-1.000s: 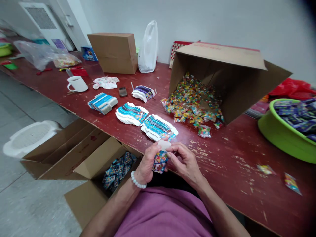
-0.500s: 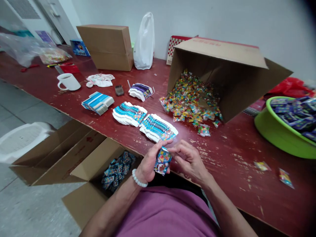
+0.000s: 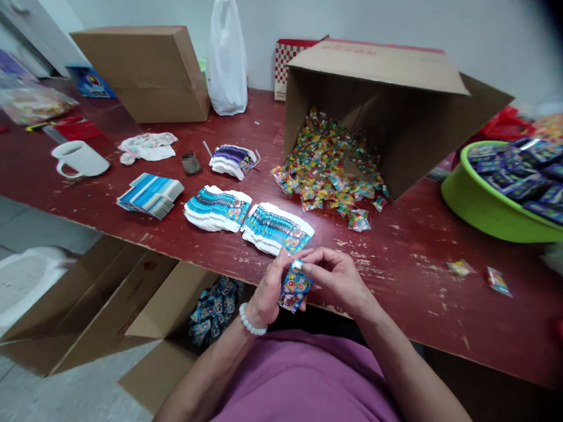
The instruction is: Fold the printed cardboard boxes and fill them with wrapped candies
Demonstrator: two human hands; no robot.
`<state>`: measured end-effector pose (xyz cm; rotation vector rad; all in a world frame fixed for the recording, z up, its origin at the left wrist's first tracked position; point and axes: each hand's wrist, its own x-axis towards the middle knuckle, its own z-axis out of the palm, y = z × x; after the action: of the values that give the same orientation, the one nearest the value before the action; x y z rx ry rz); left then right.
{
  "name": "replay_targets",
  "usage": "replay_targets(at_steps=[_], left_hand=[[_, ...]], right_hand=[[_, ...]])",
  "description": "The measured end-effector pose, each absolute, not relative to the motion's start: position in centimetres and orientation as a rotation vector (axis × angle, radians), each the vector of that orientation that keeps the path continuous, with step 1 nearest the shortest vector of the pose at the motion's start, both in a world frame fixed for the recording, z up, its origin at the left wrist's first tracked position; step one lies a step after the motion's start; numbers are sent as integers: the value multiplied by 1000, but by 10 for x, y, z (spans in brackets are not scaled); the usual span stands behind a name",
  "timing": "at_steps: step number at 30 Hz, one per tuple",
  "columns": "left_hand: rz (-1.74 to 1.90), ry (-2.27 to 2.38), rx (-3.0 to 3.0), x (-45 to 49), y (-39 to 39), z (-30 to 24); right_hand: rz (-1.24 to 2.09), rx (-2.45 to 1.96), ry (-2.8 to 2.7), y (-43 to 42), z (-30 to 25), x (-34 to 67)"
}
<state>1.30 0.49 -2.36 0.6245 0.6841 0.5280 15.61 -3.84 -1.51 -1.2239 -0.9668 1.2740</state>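
A small blue printed candy box (image 3: 295,288) is upright in my left hand (image 3: 269,288), whose fingers wrap round it from the side and behind. My right hand (image 3: 338,275) is at the box's top, thumb and fingers pinching its white end flap. Just beyond my hands lie two rows of flattened blue boxes (image 3: 277,227), overlapping one another on the red table (image 3: 387,281). Behind these rows sits a smaller stack of purple flat boxes (image 3: 233,161). Wrapped candies (image 3: 338,170) spill from a cardboard carton (image 3: 417,129) lying on its side.
A green basin (image 3: 475,205) of purple packets stands at the right. Below the table edge, an open carton (image 3: 153,310) holds several blue boxes (image 3: 215,308). A white mug (image 3: 83,159), a cloth (image 3: 149,146), a white bag (image 3: 227,64) and a closed carton (image 3: 141,76) are at the left and back.
My right hand's thumb and fingers have closed on the top flap of the box. The view has turned, so the things on the table appear farther left and somewhat higher.
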Motion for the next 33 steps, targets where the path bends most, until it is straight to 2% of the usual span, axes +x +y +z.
replay_targets(at_steps=[6, 10, 17, 21, 25, 28, 31, 33], left_hand=[[481, 718, 698, 18, 17, -22], [493, 696, 529, 21, 19, -29], [684, 730, 388, 30, 18, -34], [827, 738, 420, 40, 3, -39], [791, 686, 477, 39, -15, -50], [752, 708, 553, 22, -24, -47], [783, 887, 752, -21, -26, -40], [883, 1142, 921, -63, -24, -40]], right_hand=[[936, -1349, -1193, -34, -14, 162], [801, -1347, -1410, -42, -21, 163], [400, -1502, -1908, -55, -38, 159], [149, -1558, -2014, -61, -42, 168], [161, -1425, -1991, -62, -49, 171], [348, -1344, -2022, -63, -46, 166], [529, -1333, -2018, -61, -36, 169], [479, -1447, -1914, -59, -32, 183]])
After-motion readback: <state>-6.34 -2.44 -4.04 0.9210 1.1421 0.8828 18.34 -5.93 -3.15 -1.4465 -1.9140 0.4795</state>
